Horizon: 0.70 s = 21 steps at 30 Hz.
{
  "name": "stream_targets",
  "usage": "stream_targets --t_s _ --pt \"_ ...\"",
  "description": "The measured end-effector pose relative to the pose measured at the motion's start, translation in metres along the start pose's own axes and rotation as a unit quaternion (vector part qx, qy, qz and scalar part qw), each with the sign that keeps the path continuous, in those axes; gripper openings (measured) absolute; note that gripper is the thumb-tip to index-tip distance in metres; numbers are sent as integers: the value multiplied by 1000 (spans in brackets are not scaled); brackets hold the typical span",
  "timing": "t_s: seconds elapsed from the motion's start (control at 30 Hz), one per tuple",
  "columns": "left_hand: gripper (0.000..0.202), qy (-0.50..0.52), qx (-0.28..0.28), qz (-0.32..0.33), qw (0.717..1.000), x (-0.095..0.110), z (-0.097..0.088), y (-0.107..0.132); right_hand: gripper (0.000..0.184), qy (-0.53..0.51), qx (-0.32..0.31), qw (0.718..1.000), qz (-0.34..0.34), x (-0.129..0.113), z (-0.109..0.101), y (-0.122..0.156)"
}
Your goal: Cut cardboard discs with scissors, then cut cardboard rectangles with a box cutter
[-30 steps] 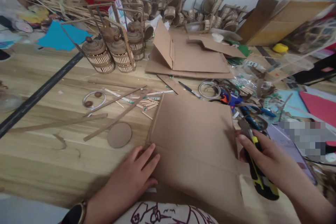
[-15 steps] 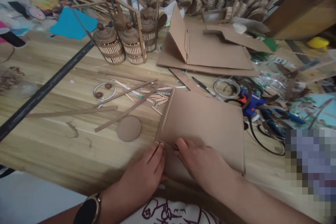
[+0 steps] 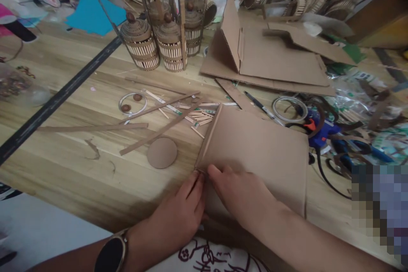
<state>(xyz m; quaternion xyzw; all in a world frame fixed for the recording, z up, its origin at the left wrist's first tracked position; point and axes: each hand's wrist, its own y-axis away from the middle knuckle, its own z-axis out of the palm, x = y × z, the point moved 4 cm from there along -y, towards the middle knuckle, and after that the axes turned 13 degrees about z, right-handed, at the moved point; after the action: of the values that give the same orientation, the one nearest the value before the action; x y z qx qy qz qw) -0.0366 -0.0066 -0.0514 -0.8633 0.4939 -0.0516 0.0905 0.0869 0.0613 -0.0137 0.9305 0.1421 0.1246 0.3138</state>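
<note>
- Cardboard sheet [image 3: 261, 148]: lies flat on the wooden surface [image 3: 73, 165], nearest the person, right of centre, with a narrow fold along its left side.
- Far left: a dark strip [image 3: 63, 93] runs obliquely across the surface; a blue sheet [image 3: 95, 15] lies near its upper end.
- Left of centre: a pale ring encircles two brown balls [image 3: 137, 97]; lidded slatted containers [image 3: 140, 46] stand upright behind it.
- Beside the sheet: a cardboard disc [image 3: 162, 153] lies flat, apart from the sheet's left edge.
- Left hand [image 3: 180, 206]: fingers together and bent against the sheet's left edge; whether they grip it cannot be told. A watch [image 3: 111, 253] encircles the wrist.
- Thin sticks [image 3: 202, 117]: loosely grouped just left of the sheet's far corner.
- Right hand [image 3: 242, 193]: rests over the sheet, fingers curled, its tips just beside those of the left; what lies within its grasp is hidden.
- Behind the sheet: folded cardboard [image 3: 283, 57], one flap raised; a pen [image 3: 261, 105] lies between.
- Right: a blue glue gun [image 3: 323, 131], near the sheet's far right corner.
</note>
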Motion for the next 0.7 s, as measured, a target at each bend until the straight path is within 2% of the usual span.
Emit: stream_targets --t_s 0.33,0.53,0.7 --pt "45 -19 -1 -1 1000 1 -2 -1 28 11 -24 1000 -10 0 -4 -2" --pt "45 -21 26 3 999 0 -4 -3 26 7 -12 1000 -10 -1 -3 -3" --pt "47 -28 12 10 999 2 0 -1 27 14 -10 1000 -12 -1 -4 -3"
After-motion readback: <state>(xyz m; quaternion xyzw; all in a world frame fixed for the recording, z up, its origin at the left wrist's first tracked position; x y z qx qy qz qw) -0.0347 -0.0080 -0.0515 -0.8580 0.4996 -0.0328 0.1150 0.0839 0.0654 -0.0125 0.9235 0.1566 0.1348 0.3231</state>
